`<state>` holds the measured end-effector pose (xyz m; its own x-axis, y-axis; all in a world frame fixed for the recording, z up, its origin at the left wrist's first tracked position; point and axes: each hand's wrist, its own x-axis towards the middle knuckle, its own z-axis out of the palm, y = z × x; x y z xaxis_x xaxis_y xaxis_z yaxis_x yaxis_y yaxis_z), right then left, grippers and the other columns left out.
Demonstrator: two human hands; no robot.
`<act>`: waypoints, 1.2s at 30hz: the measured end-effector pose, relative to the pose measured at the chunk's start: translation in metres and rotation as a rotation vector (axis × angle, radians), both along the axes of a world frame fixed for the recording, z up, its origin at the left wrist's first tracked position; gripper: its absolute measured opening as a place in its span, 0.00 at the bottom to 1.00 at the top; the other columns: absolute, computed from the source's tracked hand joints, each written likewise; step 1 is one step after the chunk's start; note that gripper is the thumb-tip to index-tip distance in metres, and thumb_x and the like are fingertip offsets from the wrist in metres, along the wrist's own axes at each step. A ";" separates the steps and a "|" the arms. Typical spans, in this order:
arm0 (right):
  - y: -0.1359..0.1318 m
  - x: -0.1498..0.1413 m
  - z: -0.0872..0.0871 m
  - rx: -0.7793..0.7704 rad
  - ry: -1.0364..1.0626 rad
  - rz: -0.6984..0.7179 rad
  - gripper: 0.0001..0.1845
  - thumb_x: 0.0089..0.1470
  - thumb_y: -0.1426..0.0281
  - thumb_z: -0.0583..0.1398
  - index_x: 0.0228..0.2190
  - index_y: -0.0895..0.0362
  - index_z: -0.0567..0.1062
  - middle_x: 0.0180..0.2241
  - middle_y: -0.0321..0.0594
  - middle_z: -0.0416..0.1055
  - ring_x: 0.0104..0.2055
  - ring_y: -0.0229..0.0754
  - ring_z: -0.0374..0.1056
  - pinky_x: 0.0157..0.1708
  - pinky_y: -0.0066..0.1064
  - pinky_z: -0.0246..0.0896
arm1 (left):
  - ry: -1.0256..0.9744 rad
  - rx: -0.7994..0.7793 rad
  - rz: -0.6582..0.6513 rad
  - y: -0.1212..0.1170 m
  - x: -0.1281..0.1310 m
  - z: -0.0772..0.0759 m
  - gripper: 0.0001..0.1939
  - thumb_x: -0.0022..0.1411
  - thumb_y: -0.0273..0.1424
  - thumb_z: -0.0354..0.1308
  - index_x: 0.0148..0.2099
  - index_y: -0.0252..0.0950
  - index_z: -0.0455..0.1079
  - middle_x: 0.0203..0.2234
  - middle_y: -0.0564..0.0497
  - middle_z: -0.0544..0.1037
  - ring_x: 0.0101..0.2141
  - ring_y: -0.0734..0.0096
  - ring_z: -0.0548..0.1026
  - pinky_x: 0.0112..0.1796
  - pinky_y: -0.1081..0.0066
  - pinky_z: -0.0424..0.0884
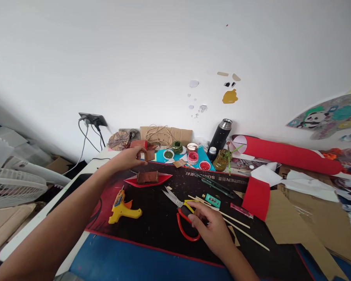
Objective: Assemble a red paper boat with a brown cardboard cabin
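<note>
Currently, a yellow hot glue gun (122, 212) lies near left on the black desk mat (155, 228). Farther back, the left hand (134, 157) pinches a small brown cardboard piece (149, 155), beyond the red paper boat (148, 178). Rightward lie open-bladed scissors (179, 203); the right hand (211, 226) touches their yellow handle, grip impossible to tell.

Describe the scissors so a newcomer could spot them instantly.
Over the dark desk mat, find the right hand. The scissors are at its fingertips, blades parted; unlike the yellow glue gun, they have one red handle and one yellow.
</note>
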<state>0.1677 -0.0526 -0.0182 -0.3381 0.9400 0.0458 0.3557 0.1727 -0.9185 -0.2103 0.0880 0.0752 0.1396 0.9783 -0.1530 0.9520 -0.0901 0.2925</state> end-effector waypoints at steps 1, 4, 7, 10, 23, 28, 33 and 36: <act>-0.001 0.001 -0.001 -0.002 -0.006 -0.001 0.23 0.68 0.54 0.62 0.55 0.53 0.85 0.29 0.39 0.78 0.30 0.45 0.74 0.33 0.33 0.67 | 0.028 -0.027 -0.012 0.009 0.002 -0.006 0.30 0.60 0.44 0.65 0.61 0.35 0.74 0.41 0.44 0.84 0.41 0.51 0.82 0.37 0.65 0.70; -0.003 0.002 -0.004 -0.007 -0.010 -0.015 0.22 0.68 0.54 0.61 0.53 0.54 0.86 0.28 0.40 0.81 0.29 0.46 0.76 0.32 0.33 0.68 | 0.057 -0.067 -0.054 0.027 0.009 -0.023 0.31 0.58 0.42 0.66 0.61 0.36 0.75 0.45 0.43 0.86 0.44 0.50 0.83 0.41 0.65 0.72; -0.004 0.002 -0.005 -0.004 -0.003 -0.042 0.22 0.68 0.54 0.61 0.51 0.54 0.86 0.25 0.40 0.80 0.28 0.47 0.77 0.31 0.33 0.69 | 0.092 -0.104 -0.071 0.038 0.013 -0.037 0.32 0.58 0.42 0.67 0.62 0.37 0.74 0.46 0.43 0.86 0.45 0.49 0.84 0.42 0.64 0.74; -0.003 0.000 -0.005 -0.008 0.016 -0.064 0.21 0.68 0.55 0.61 0.49 0.54 0.87 0.25 0.40 0.80 0.27 0.47 0.77 0.30 0.33 0.70 | 0.122 -0.135 -0.084 0.043 0.013 -0.044 0.32 0.58 0.41 0.67 0.63 0.37 0.73 0.46 0.43 0.86 0.46 0.49 0.84 0.43 0.64 0.74; -0.005 -0.004 -0.006 -0.006 0.020 -0.086 0.21 0.70 0.54 0.60 0.47 0.54 0.88 0.23 0.39 0.79 0.25 0.44 0.77 0.30 0.31 0.70 | 0.140 -0.173 -0.120 0.044 0.009 -0.048 0.32 0.58 0.40 0.66 0.64 0.39 0.73 0.47 0.45 0.86 0.46 0.53 0.83 0.41 0.66 0.73; -0.006 -0.004 -0.006 -0.010 0.024 -0.077 0.21 0.70 0.55 0.60 0.46 0.54 0.88 0.22 0.38 0.78 0.25 0.44 0.76 0.30 0.31 0.70 | 0.138 -0.178 -0.125 0.045 0.008 -0.051 0.34 0.57 0.41 0.66 0.65 0.38 0.73 0.46 0.44 0.86 0.46 0.51 0.83 0.40 0.65 0.72; -0.005 -0.002 -0.006 -0.006 0.027 -0.082 0.21 0.70 0.55 0.60 0.46 0.54 0.88 0.23 0.38 0.79 0.25 0.44 0.76 0.30 0.31 0.71 | 0.121 -0.172 -0.119 0.045 0.007 -0.050 0.37 0.56 0.40 0.66 0.67 0.36 0.71 0.46 0.44 0.86 0.45 0.53 0.83 0.39 0.66 0.72; -0.005 -0.002 -0.006 -0.007 0.022 -0.079 0.21 0.70 0.56 0.60 0.46 0.55 0.88 0.23 0.38 0.79 0.25 0.44 0.76 0.30 0.31 0.70 | 0.108 -0.163 -0.110 0.044 0.006 -0.051 0.37 0.55 0.40 0.66 0.67 0.36 0.72 0.44 0.45 0.86 0.43 0.52 0.83 0.38 0.66 0.72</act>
<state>0.1656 -0.0575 -0.0245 -0.2621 0.9639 0.0460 0.3481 0.1389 -0.9271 -0.2040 0.1325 0.0238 0.2183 0.9192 -0.3278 0.9657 -0.1550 0.2085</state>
